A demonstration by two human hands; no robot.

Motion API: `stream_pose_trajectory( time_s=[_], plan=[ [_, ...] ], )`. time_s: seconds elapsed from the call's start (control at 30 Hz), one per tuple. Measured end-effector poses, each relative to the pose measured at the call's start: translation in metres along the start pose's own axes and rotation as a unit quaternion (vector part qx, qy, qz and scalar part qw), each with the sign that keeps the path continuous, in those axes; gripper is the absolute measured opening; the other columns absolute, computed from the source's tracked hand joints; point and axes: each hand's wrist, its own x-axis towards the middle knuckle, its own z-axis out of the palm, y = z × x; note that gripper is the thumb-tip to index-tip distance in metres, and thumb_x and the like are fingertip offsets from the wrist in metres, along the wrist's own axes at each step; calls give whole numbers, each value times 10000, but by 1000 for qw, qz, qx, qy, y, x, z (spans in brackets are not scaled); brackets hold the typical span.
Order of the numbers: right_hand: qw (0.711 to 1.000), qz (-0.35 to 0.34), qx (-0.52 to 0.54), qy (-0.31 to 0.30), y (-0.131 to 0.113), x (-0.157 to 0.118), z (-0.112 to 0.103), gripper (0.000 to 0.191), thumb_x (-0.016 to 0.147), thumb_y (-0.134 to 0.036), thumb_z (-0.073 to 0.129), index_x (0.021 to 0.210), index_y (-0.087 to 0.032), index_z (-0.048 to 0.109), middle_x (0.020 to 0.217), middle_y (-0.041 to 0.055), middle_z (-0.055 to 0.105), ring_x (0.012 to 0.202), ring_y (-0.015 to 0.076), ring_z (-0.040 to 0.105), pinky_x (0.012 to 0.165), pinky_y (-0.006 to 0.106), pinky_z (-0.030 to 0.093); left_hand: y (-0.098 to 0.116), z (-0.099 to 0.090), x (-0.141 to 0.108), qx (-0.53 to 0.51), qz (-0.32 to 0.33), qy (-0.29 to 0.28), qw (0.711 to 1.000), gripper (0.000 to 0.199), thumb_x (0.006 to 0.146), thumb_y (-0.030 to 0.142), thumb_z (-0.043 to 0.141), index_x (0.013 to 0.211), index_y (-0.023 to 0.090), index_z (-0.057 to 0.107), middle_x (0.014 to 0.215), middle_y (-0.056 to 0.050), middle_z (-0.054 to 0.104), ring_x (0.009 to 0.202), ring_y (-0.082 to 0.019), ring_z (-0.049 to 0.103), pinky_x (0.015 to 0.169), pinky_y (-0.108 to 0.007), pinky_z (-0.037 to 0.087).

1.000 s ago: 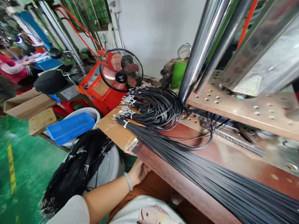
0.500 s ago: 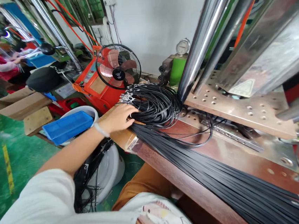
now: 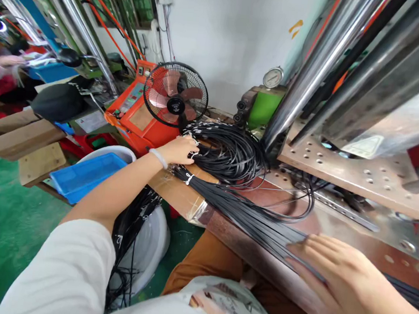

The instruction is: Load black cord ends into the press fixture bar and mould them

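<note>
handling cables: on surface, five o'clock; keep them parallel.
left hand: curled at coil, nine o'clock; grip uncertain.
right hand: over cables, four o'clock; cannot tell whether grasping.

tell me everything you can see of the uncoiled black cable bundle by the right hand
The uncoiled black cable bundle is many thin, smooth, plastic-looking strands, gathered by a white tie near its left end. It lies over cardboard and the brown tabletop, beside coiled black cables, widening rightward. The right hand covers part; whether it grips is unclear.
</note>
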Motion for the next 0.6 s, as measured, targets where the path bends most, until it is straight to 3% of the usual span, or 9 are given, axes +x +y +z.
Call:
stream_pose_trajectory(
  time_s=[0.07,0.13,0.2,0.23,0.3,0.37,0.4,0.5,0.6],
  plan=[
    [993,-18,-87,-81,34,-9,0,236,892,-428,556,775,-254,666,700,26,676,612,165,619,591,296,494,7,3,-12,-26,-18,56,998,443,799,360,634,1180,138,663,1212,-133,642,1155,-282,561,1023,-406,407],
    [974,70,-196,-84,76,-24,-3,292,915,-378,495,762,-194,663,693,70,658,599,181,588,575,311,434,31,2,-23,-87,-31,159,983,442,831,351,607,1222,148,638,1288,-134,609,1217,-300,538,1077,-464,378],
    [949,154,-254,-101,113,-38,-7,293,908,-293,467,812,-116,680,749,130,649,671,194,584,629,318,409,75,-1,-29,-217,25,204,954,381,871,279,545,1222,173,647,1268,-113,634,1212,-283,562,1097,-468,381],
    [941,179,-267,-109,128,-43,-8,297,905,-259,452,865,-79,685,774,145,641,699,195,580,654,323,400,103,-1,-28,-304,84,181,932,364,878,237,516,1207,185,663,1237,-102,658,1190,-272,588,1094,-450,398],
    [933,203,-268,-128,147,-46,-7,307,903,-233,446,944,-36,678,802,143,623,750,192,572,702,331,389,167,4,-19,-458,219,76,858,409,864,169,483,1232,203,658,1282,-94,643,1232,-270,582,1111,-425,401],
    [934,208,-253,-142,156,-44,-4,282,889,-225,478,967,-35,672,840,133,617,820,200,567,767,342,389,231,16,0,-517,310,30,798,473,850,144,478,1300,205,610,1378,-98,571,1320,-282,509,1151,-429,351],
    [937,206,-241,-147,157,-43,-3,257,875,-218,505,966,-44,671,867,132,619,859,209,563,802,349,390,259,25,12,-520,334,32,785,485,841,162,516,1318,193,594,1408,-114,540,1346,-299,477,1164,-441,326],
    [949,193,-199,-149,157,-48,-14,189,832,-209,574,949,-97,673,930,130,629,931,237,551,856,368,399,314,50,52,-481,334,65,808,599,749,305,718,1304,118,592,1418,-214,502,1365,-401,420,1172,-524,262],
    [958,203,-170,-112,154,-75,-41,235,806,-264,622,1008,-153,667,1003,117,643,972,259,549,867,404,422,329,59,80,-406,294,80,861,673,745,443,736,1296,92,578,1401,-254,503,1351,-445,412,1156,-578,227]
  ],
)
